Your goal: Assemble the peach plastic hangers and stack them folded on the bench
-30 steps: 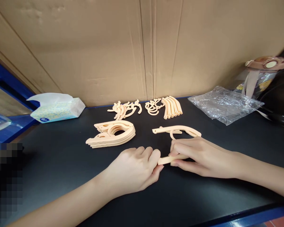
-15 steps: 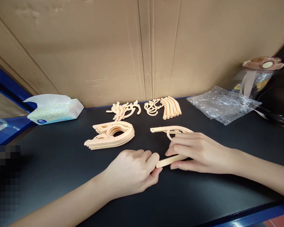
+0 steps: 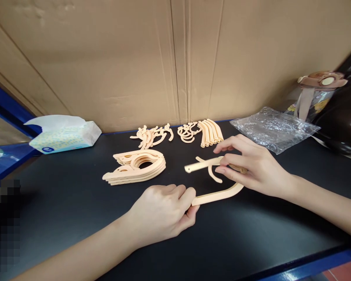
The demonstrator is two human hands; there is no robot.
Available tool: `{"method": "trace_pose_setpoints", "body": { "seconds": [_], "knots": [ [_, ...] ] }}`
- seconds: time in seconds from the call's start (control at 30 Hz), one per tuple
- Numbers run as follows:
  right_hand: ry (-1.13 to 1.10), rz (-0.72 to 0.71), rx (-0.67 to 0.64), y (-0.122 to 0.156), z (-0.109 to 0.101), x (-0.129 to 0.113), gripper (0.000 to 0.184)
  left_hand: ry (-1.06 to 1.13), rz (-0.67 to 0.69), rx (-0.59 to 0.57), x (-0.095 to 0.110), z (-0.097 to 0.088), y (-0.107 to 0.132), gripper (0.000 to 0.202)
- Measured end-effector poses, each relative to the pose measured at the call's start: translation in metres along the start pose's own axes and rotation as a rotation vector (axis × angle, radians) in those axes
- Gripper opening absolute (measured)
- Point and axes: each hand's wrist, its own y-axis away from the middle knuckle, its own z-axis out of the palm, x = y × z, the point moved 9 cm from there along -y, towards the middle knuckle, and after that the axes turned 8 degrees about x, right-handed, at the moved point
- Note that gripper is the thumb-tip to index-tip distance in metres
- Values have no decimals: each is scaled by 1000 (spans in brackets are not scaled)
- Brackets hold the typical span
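My left hand (image 3: 163, 212) is closed, pinching the left end of a curved peach plastic arm piece (image 3: 219, 194) that lies on the black table (image 3: 76, 218). My right hand (image 3: 251, 166) is closed on a second peach piece with a small hook (image 3: 199, 166), holding it just above the table behind the first. A stack of folded peach hangers (image 3: 136, 167) lies to the left of both hands. Farther back are two heaps of loose peach parts: hooks (image 3: 152, 135) and curved arms (image 3: 206, 132).
A tissue pack (image 3: 64, 134) lies at the back left beside a blue frame. A crumpled clear plastic bag (image 3: 273, 128) and a drinking bottle with a brown lid (image 3: 318, 91) stand at the back right. Cardboard (image 3: 175, 58) walls the back.
My right hand let go of the curved arm piece, moved back and up, and took hold of the hooked piece, lifting it. My left hand kept its pinch.
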Motion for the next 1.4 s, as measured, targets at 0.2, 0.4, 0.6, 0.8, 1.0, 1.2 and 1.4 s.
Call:
{"method": "trace_pose_setpoints", "body": {
  "seconds": [0.2, 0.4, 0.6, 0.8, 1.0, 1.2, 1.4],
  "knots": [
    [-13, 20, -116, 3, 12, 3, 19, 19, -4, -17, -1, 1, 0, 22],
    [-52, 33, -172, 2, 18, 1, 19, 62, 20, -11, 0, 2, -1, 21],
    [-38, 39, -156, 3, 19, 3, 20, 162, 54, -15, 7, -1, -2, 16],
    [18, 68, -132, 4, 16, 9, 22, 249, 115, -49, 13, -4, -5, 12],
    [58, 49, -111, 6, 14, 11, 24, 273, 154, -55, 12, -3, -7, 19],
    [111, 63, -96, 7, 13, 18, 25, 226, 70, -35, 2, 5, -2, 41],
    [134, 91, -107, 8, 12, 22, 26, 293, -29, -90, -6, 15, -1, 42]
  ]
}}
